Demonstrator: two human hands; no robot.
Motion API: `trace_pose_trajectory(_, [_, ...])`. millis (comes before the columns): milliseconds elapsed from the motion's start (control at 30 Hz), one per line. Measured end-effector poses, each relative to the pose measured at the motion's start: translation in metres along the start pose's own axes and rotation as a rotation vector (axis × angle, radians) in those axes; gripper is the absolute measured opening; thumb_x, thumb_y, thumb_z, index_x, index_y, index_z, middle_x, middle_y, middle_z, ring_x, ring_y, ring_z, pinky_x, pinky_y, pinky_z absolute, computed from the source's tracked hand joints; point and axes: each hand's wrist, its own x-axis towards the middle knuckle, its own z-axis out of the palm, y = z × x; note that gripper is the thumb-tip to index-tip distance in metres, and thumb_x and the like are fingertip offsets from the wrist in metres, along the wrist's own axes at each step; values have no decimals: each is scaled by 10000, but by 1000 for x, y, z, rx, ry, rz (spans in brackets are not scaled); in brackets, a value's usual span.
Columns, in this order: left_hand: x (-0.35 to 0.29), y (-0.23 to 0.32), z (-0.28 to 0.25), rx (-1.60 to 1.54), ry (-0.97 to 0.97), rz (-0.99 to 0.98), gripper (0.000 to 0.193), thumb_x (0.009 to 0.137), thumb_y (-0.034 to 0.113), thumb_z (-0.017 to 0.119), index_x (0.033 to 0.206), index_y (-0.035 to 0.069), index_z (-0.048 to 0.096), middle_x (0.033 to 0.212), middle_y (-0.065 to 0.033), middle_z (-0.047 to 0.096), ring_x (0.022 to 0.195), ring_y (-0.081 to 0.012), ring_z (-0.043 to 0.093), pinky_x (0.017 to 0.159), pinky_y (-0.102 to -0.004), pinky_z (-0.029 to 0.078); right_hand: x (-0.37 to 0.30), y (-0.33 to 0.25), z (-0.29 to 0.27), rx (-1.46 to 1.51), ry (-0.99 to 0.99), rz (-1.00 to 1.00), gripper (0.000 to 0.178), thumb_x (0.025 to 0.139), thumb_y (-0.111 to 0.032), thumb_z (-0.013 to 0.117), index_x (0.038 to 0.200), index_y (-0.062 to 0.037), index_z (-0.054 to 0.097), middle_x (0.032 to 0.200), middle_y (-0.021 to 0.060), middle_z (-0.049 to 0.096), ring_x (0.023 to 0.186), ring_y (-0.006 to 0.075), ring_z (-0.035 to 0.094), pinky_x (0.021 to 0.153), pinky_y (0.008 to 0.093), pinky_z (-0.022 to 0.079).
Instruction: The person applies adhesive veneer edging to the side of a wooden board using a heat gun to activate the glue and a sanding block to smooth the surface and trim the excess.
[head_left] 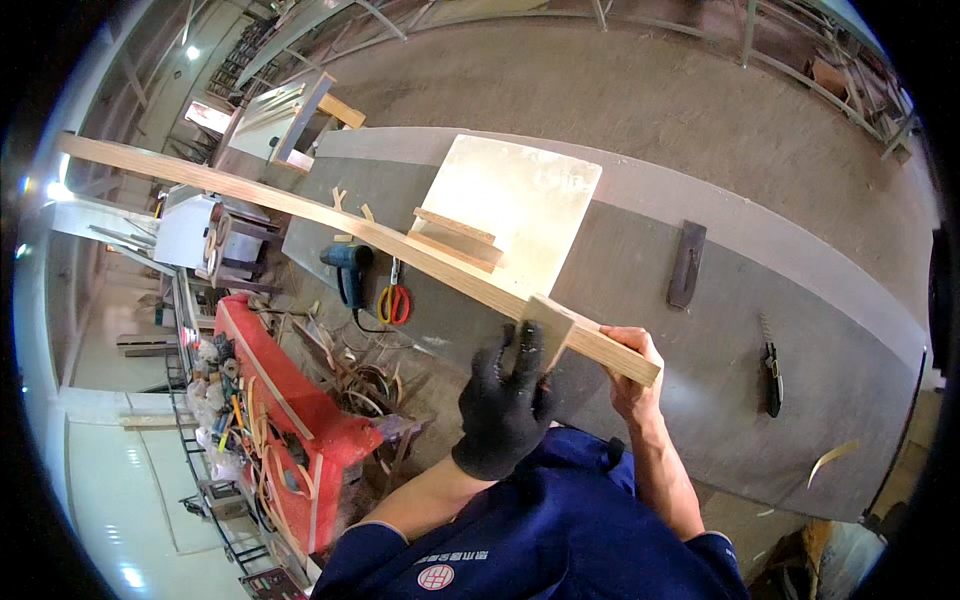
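Observation:
A long pale wooden board [390,240] runs from my right hand away to the far left, above the table. My bare right hand [636,388] is closed around its near end. My left hand [503,415], in a black glove, presses a small flat beige piece [550,315] against the board's side, close to my right hand. That piece looks like a sanding pad or a thin scrap of wood; I cannot tell which. Beyond the board, two short wooden strips [455,228] lie on a white panel [535,190].
On the grey table [610,260] lie a heat gun [348,270], red-handled scissors [394,303], a dark flat block [687,265], a black-handled cutting tool [771,380] and a curved shaving [832,460]. A red bench [290,400] stands at the left, with cluttered tools and strips.

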Motion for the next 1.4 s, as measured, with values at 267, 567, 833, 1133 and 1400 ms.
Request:
trace_pose_trajectory(267, [4, 28, 13, -287, -124, 296, 703, 839, 176, 665, 1476, 52, 393, 1250, -288, 553, 1064, -466, 571, 925, -511, 484, 1, -9, -7, -30, -46, -1, 257, 860, -164, 725, 1016, -11, 589, 1051, 133, 674, 957, 224, 649, 840, 330, 509])
trace_pose_trajectory(567, [6, 28, 7, -313, -1, 233, 684, 843, 231, 668, 1464, 76, 427, 1257, -287, 562, 1005, -438, 611, 836, -500, 525, -7, 3, -11, 167, -22, 252, 247, 870, -176, 737, 1034, -23, 633, 990, 89, 634, 860, 188, 604, 789, 326, 501])
trace_pose_trajectory(833, [21, -53, -5, -84, 225, -75, 652, 826, 166, 660, 1438, 69, 454, 1232, -262, 568, 1040, -432, 583, 826, -496, 520, -1, -6, -2, -77, -1, -17, 265, 876, -201, 743, 992, -21, 588, 1028, 136, 674, 943, 228, 632, 845, 355, 499])
trace_pose_trajectory(1133, [38, -118, -22, -43, 202, -270, 573, 884, 100, 562, 1438, 37, 430, 1323, -295, 505, 1107, -441, 568, 907, -472, 510, -3, -6, -6, -32, -7, -19, 287, 885, -223, 732, 993, -4, 581, 1040, 166, 665, 961, 240, 620, 854, 370, 490])
trace_pose_trajectory(1400, [25, -18, -16, -244, -53, 112, 659, 801, 186, 675, 1429, 120, 486, 1241, -239, 576, 1032, -394, 603, 884, -484, 516, -5, 0, -6, -92, 28, 28, 297, 924, -281, 688, 1010, -19, 579, 1019, 101, 628, 913, 182, 566, 820, 324, 456])
